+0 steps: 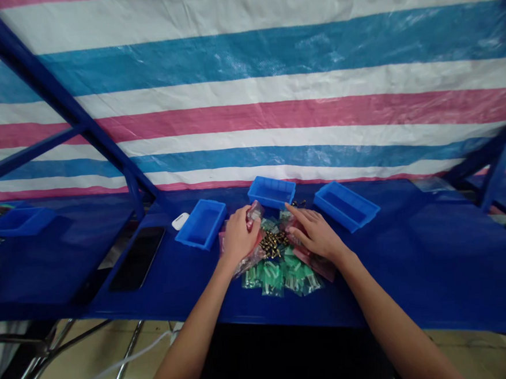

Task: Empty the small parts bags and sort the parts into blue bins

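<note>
My left hand [239, 235] is at the left of a pile, its thumb and fingers curled round the bunched top of a pinkish see-through plastic bag [254, 212]. My right hand [317, 234] lies over another pinkish plastic bag [316, 261] on the right, index finger stretched out and thumb apart. Between the hands is a heap of small brass-and-black metal pieces [274, 244], too small to name exactly. Several small clear packets with green and white contents [271, 276] lie in front of the heap, towards me.
Three blue plastic bins stand round the pile: a left bin [201, 223], a back bin [272, 192] and a right bin [346, 205]. A black phone [137, 259] and a small white case [180, 221] lie leftward on the blue table [431, 258]. Blue frame posts flank it; a striped sheet hangs behind.
</note>
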Motion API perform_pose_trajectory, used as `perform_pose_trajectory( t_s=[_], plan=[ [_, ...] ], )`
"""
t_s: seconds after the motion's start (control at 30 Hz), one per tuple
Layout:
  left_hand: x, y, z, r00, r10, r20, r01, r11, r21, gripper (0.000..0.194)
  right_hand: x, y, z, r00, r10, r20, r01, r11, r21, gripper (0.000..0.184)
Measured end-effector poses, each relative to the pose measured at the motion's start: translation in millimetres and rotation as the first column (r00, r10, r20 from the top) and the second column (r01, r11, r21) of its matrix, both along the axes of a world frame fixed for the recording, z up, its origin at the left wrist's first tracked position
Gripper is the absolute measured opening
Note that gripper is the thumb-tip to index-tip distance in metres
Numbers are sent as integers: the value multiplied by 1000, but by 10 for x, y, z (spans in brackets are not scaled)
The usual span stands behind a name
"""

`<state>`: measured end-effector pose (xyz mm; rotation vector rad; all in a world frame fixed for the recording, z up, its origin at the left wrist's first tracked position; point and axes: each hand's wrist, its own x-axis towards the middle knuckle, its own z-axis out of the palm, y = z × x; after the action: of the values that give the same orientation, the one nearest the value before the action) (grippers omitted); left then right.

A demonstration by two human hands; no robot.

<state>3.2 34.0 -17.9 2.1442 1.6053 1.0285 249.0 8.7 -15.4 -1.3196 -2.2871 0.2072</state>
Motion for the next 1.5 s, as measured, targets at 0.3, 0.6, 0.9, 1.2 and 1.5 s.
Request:
perform_pose_trajectory(
  t_s=[0.3,0.6,0.9,1.2,1.5],
  plan=[
    [1,-14,-23,985,53,-161,-59,998,-30,53,11,43,-118,989,-133,-67,134,991,10,46],
    [48,8,-107,969,67,-237,-79,996,-41,50,10,90,-143,997,-64,-46,63,998,-10,40],
    [101,-91,-98,999,-6,-33,4,996,-86,50,-1,72,-141,996,-48,-68,49,999,11,42],
    [-40,356,108,973,24,228,9,990,-139,45,66,297,-161,898,-209,-388,187,978,-94,50],
    [-177,421,64,938,31,345,95,935,-342,28,103,386,-203,926,-137,-351,94,986,-136,45]
  ],
)
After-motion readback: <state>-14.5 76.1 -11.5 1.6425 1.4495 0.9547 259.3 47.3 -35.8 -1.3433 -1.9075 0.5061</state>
